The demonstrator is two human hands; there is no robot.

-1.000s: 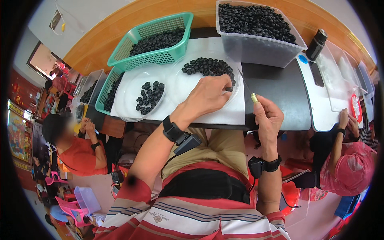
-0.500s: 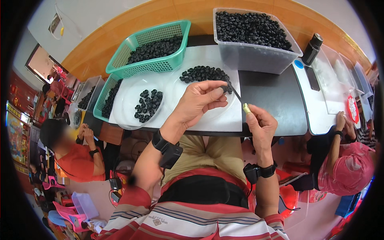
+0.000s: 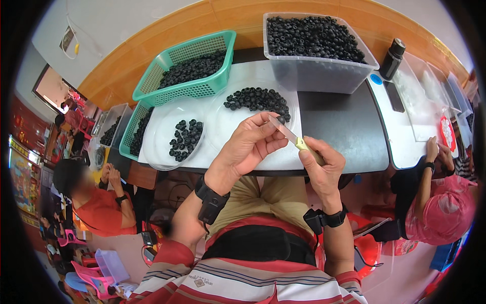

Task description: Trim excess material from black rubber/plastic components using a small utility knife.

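Note:
My left hand (image 3: 255, 139) pinches a small round black part (image 3: 281, 120) between thumb and fingertips, over the white sheet. In my right hand (image 3: 324, 164) is a small knife (image 3: 286, 131) with a yellow-green handle. Its blade points up and left, and the tip lies at the black part; whether it cuts in cannot be told. Just beyond the hands, a heap of similar black parts with holes (image 3: 253, 99) rests on a clear round tray. A second clear tray (image 3: 159, 144), left of my left hand, holds a smaller group.
Green baskets (image 3: 212, 83) of black parts stand at the far left. A full clear plastic bin (image 3: 324, 76) is at the back right. Beyond it are a dark bottle (image 3: 393, 58) and a phone (image 3: 394, 96). People sit at both sides, at left in orange (image 3: 101, 207).
The knife has turned so its blade's flat side shows, pale instead of dark. My left hand has come slightly nearer with the black part. The view has shifted a little.

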